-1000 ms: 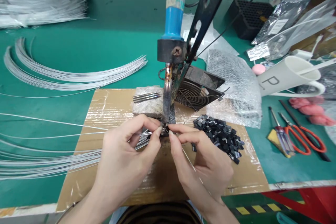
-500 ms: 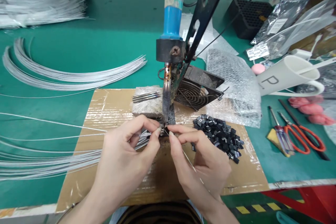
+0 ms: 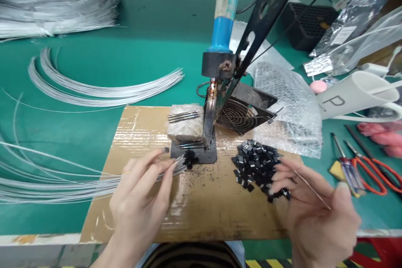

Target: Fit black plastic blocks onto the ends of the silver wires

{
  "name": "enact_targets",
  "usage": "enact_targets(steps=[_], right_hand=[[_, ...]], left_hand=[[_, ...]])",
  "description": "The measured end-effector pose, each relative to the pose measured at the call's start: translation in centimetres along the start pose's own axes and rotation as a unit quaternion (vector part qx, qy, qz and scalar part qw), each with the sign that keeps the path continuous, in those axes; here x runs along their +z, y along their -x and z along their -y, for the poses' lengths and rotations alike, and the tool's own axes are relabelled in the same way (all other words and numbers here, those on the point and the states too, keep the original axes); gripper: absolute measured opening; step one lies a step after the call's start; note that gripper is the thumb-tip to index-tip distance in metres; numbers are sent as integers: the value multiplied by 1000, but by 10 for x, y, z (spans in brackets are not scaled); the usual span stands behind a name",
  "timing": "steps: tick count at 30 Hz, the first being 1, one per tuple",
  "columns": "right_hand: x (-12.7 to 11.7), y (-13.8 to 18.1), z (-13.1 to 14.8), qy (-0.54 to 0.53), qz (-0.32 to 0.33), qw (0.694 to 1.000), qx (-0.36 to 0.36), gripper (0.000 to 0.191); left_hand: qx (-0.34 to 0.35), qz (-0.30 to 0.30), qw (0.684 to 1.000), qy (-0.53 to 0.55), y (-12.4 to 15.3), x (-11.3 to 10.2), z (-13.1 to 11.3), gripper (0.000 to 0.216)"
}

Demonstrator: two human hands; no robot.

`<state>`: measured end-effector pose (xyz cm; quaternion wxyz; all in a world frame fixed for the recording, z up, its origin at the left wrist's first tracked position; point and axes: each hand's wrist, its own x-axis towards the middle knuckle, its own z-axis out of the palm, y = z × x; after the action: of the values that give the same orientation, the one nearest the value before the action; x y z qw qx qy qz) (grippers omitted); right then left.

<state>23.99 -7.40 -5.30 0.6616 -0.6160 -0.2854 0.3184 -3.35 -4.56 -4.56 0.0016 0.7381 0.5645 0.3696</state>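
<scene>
Beneath the soldering iron [image 3: 209,121], my left hand [image 3: 141,192] has its thumb and fingers closed around the ends of a bundle of thin white wires [image 3: 103,184]. Small black pieces [image 3: 190,158] cluster at those wire ends, just past the fingertips. My right hand [image 3: 317,205], slightly blurred, is at the right edge of a pile of small black parts [image 3: 256,165], its fingertips touching or just over it. A thin strand of solder wire [image 3: 310,186] runs across its fingers and palm. Whether the fingertips pinch a black part is not visible.
A wrapped block [image 3: 185,127] carries several thin metal rods. Behind the iron's stand [image 3: 262,16] lies a small fan [image 3: 241,115]. Bubble wrap [image 3: 289,104], a white mug [image 3: 354,96], a screwdriver [image 3: 348,171] and orange-handled scissors [image 3: 370,171] lie right. More wires [image 3: 103,92] lie left.
My hands were together at the iron's tip and are now apart. The right moved right to the black parts with the solder wire. The left drew back slightly left. The view shifted.
</scene>
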Motion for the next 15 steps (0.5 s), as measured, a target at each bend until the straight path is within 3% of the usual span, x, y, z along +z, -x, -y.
enact_targets(steps=[4,9,12,15], right_hand=[[-10,7,-10,110,27,993,46,70],[-11,12,-22,125,36,991,2,70],[-16,9,-26,126,56,990,-37,70],[-17,8,-27,127,54,989,-61,68]], left_hand=[[-14,42,999,3,-6,-3,5,12],[-82,75,994,10,-32,-23,21,10],[-76,71,992,-76,-61,-27,46,17],[-77,95,985,-118,-95,-14,84,20]])
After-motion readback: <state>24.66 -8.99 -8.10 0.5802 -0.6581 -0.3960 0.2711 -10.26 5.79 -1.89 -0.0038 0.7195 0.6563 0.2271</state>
